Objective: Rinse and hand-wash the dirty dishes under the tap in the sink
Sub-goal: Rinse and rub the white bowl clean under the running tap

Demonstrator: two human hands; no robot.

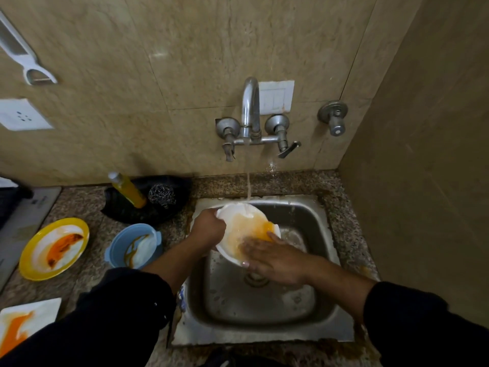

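White bowl (239,223) under the running tap (250,107)
Left hand (209,229) grips its left rim over the sink (325,234); right hand (270,256) rubs inside, fingers flat.

White bowl (239,221) w/ orange smear, yellow-rimmed plate (54,249) orange streak, blue bowl (133,246), yellow bottle (128,190), speckled granite counter (344,234), beige tiles (158,75), black sleeves (119,313)
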